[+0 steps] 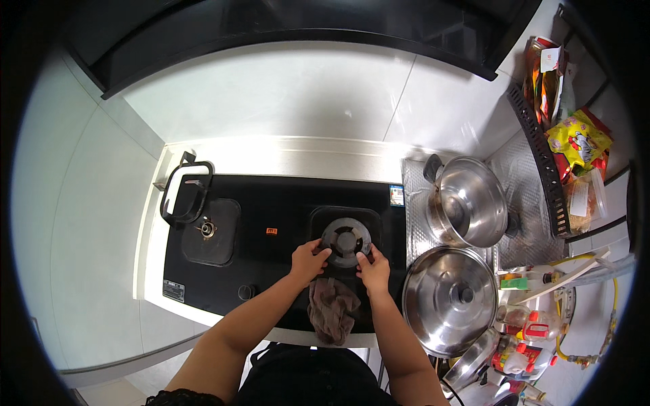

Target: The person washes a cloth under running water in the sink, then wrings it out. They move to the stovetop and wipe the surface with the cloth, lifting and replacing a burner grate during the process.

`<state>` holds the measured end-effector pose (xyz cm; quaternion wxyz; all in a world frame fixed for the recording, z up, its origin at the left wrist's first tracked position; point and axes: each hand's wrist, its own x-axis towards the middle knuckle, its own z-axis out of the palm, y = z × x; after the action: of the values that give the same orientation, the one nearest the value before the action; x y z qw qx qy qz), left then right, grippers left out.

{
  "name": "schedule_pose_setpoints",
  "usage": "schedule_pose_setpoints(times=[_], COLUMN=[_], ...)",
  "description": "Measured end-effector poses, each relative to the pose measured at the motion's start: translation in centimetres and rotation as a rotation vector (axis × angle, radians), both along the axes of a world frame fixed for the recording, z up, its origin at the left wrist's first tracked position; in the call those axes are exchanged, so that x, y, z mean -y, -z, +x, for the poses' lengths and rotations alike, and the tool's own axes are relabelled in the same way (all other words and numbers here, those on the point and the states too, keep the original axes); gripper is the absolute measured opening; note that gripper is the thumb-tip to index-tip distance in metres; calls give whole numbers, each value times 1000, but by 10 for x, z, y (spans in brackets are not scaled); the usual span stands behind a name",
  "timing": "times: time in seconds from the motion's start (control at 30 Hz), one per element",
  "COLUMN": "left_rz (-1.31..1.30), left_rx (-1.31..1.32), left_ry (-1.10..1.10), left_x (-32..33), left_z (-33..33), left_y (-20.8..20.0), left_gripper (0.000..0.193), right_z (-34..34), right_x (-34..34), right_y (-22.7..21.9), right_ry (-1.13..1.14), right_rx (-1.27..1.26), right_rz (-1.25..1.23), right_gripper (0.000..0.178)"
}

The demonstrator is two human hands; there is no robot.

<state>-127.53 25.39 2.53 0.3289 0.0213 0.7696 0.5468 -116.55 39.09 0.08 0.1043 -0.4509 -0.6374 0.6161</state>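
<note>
On the right side of the black gas stove (271, 196), a round dark grey burner head (347, 241) with a ring-shaped opening is between my hands. My left hand (309, 262) pinches its left edge, thumb and fingers closed. The opposite lower edge is gripped by my right hand (374, 272). Whether the burner head rests in its recess or is slightly raised, I cannot tell. A crumpled brownish-grey cloth (332, 311) lies between my forearms at the stove's front edge.
A black pan support (168, 196) leans at the back left, beside an uncovered left burner (207, 230). To the right sit a steel pot (484, 196) and a large steel lid (450, 298). Further right are a black rack (542, 162) with food packets and several bottles (538, 328).
</note>
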Motion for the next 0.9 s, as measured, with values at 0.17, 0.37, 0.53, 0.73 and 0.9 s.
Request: schedule_pose_setpoints(times=[0.17,0.37,0.53,0.73,0.9], left_rz=[-30,-68,-55,108,-141], left_rx=[54,-23,-170,-411,-987], left_ry=[-7,5,13,-167,-521], left_x=[-7,-5,8,108,246], left_z=[6,5,6,-66,-178], left_y=[-9,-7,4,-4,-49], left_gripper=[45,46,50,35,23], right_z=[-1,-4,0,-5,-71], right_x=[-1,7,-1,32,94], right_y=[-3,-14,-7,-46,-65], right_ry=[67,80,47,177,77], right_rx=[-26,-1,-21,-93,-453], right_rz=[-116,-139,-138,777,793], right_gripper=[48,51,50,45,18])
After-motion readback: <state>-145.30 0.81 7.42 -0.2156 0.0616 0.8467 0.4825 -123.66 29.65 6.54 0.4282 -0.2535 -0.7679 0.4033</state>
